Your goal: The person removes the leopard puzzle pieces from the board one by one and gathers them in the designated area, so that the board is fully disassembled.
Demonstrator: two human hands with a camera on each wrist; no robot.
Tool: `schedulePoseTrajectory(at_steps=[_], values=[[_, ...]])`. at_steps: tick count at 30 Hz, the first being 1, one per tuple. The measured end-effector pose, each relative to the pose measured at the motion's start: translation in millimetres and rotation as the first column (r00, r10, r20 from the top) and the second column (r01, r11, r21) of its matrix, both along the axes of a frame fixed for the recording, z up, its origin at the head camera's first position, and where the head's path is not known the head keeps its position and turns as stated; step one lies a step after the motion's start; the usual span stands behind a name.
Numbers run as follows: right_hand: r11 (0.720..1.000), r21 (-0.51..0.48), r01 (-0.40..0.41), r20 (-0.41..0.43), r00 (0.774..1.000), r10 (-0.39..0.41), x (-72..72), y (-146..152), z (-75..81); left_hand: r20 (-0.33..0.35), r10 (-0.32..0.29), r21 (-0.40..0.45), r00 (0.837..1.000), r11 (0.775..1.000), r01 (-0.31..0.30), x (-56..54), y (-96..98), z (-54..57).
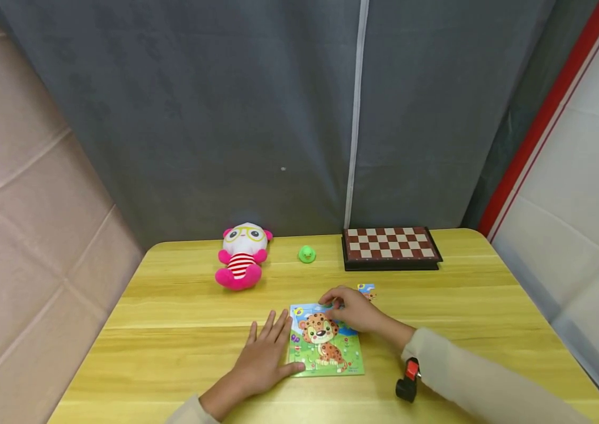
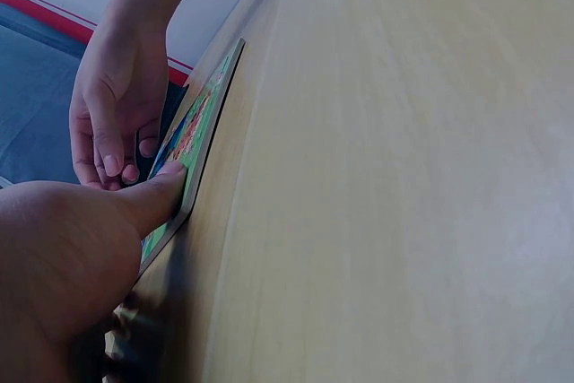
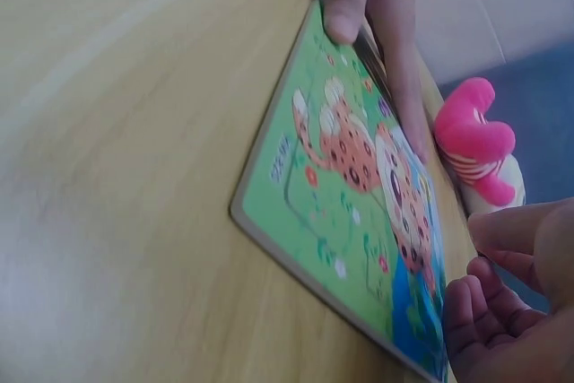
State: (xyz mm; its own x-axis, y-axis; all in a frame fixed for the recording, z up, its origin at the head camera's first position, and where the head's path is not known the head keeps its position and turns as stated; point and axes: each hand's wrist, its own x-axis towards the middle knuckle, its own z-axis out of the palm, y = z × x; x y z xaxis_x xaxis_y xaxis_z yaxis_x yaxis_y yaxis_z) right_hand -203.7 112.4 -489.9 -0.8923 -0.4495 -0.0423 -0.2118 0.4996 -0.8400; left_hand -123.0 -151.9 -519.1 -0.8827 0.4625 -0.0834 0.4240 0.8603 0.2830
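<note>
A jigsaw puzzle [image 1: 310, 356] with a spotted leopard cub on green grass lies flat on the wooden table. My left hand [image 1: 265, 359] is spread along its left side, fingers straight, with the thumb resting on the lower left corner. Over the upper right part of the puzzle is my right hand [image 1: 355, 309], its fingers bent and the thumb close to the fingertips in the right wrist view. Whether a small piece sits between those fingertips is hidden. Loose puzzle material [image 1: 366, 288] with a blue and orange print lies just behind the right hand, partly covered by it.
A pink and white plush toy [image 1: 241, 262] lies at the back left of the table [image 1: 172, 318]. A small green duck toy [image 1: 307, 254] stands at the back middle. To its right is a brown and white chessboard box [image 1: 390, 244]. A grey curtain [image 1: 236, 118] hangs behind the table.
</note>
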Motion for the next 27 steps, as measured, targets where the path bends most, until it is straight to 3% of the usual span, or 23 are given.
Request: schedulePoseTrajectory(at_steps=[14,27], values=[[0.998,0.013,-0.064,-0.053,0.997,0.064,6.0,-15,-7.5,-0.005,-0.005,0.008,1.0,1.0,0.005,-0.8,-0.1,-0.8],[0.981,0.191,-0.037,-0.089,0.995,0.055,11.1,-25,-10.8,0.011,-0.002,0.014,1.0,1.0,0.002,0.4,-0.1,1.3]])
